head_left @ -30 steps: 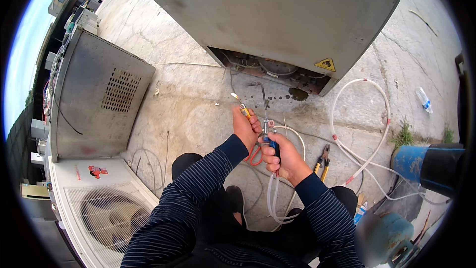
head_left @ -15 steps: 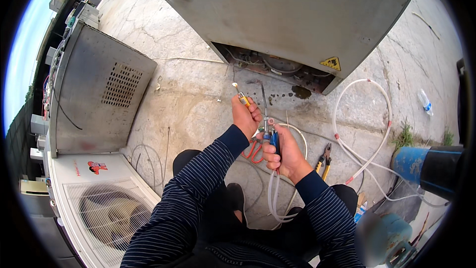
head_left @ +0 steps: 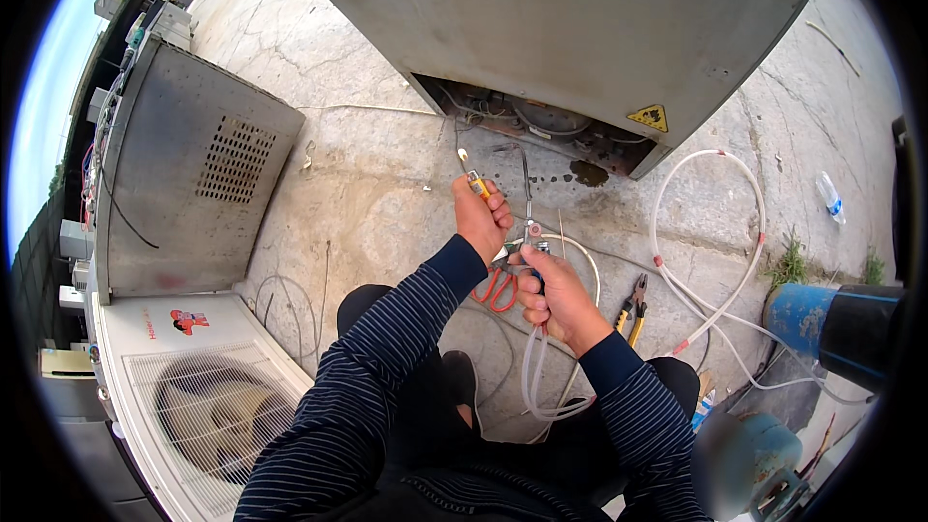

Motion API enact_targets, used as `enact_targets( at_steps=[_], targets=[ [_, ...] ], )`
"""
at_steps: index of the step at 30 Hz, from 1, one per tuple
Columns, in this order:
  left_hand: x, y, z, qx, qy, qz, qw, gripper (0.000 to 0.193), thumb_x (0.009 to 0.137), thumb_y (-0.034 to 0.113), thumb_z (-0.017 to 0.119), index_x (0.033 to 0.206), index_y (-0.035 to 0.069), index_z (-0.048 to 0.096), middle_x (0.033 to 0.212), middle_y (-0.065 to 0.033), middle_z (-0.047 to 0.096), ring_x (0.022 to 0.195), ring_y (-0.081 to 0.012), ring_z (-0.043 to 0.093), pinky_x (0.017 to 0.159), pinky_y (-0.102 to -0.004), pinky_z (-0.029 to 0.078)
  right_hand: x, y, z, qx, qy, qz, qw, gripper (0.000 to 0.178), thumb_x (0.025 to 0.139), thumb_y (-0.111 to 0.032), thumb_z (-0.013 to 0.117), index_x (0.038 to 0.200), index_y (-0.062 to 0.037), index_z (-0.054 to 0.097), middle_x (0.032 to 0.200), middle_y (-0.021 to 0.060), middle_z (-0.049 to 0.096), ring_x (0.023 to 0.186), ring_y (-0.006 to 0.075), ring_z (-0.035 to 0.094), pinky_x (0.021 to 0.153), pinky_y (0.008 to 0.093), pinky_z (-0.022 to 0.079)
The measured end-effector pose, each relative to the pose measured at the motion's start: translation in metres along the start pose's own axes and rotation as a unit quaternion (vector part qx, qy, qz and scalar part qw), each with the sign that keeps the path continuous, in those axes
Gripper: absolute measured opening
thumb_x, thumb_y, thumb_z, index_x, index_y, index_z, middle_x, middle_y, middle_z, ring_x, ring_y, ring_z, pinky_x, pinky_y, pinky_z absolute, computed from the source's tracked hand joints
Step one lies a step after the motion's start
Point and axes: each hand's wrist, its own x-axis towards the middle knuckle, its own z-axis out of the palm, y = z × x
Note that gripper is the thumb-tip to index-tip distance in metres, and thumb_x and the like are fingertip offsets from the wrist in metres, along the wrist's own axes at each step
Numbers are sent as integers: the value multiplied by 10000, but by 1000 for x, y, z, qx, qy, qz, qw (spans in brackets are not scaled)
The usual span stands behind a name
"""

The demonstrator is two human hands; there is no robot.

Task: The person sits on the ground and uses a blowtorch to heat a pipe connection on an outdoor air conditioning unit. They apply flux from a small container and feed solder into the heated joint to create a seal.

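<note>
You are facing a big grey metal cabinet (head_left: pixel 570 29) that is standing on the concrete ground (head_left: pixel 362 222), its low opening showing dark piping. Left of the cabinet, a smaller grey metal box (head_left: pixel 174 193) with vent slots is standing. A white fan unit (head_left: pixel 193 329) with a round grille is sitting farther off, to the cabinet's left and on your side of it. A blue cylinder (head_left: pixel 800 320) is resting to the cabinet's right, also nearer you. A pale hose (head_left: pixel 761 238) with red bands is looping just off the cabinet's right corner. Right in front of the cabinet, your right hand (head_left: pixel 561 300) is holding a torch (head_left: pixel 534 231), its grip closed around the blue handle, and the bent metal tube is pointing toward the cabinet. Yellow-handled pliers (head_left: pixel 637 300) are lying on your side of the cabinet. Toward the cabinet's left corner, your left hand (head_left: pixel 481 213) is holding a yellow lighter (head_left: pixel 478 183), its grip closed too, and a small flame (head_left: pixel 462 154) is burning on the cabinet side.
</note>
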Motion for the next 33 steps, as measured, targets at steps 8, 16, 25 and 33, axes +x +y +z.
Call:
enact_targets(
  at_steps=[8,16,25,33],
  targets=[
    [0,0,2,8,-2,11,1000,400,950,501,402,732,173,469,548,32,382,475,-124,309,445,-297,252,1,4,-2,-77,10,-17,997,302,1008,-357,598,1047,-67,524,668,-42,408,475,43,322,403,216,226],
    [1,0,4,5,-8,11,1000,401,949,492,404,719,170,469,542,31,381,466,-125,306,440,-297,253,1,5,0,-83,27,-27,996,272,1013,-340,590,1051,-82,516,667,-49,412,478,40,325,406,219,225],
    [2,0,4,6,-12,9,1000,418,954,510,396,724,169,469,541,35,373,466,-124,302,444,-299,253,7,8,-2,-91,36,-31,995,206,1017,-274,527,1034,-70,543,633,-41,414,440,50,328,382,240,231],
    [2,1,4,3,-9,3,1000,417,961,511,395,729,171,466,542,37,374,465,-121,300,443,-295,249,11,11,-1,-132,57,-52,988,231,1015,-288,533,1054,-60,539,648,-33,421,453,60,322,394,238,222]
  ],
)
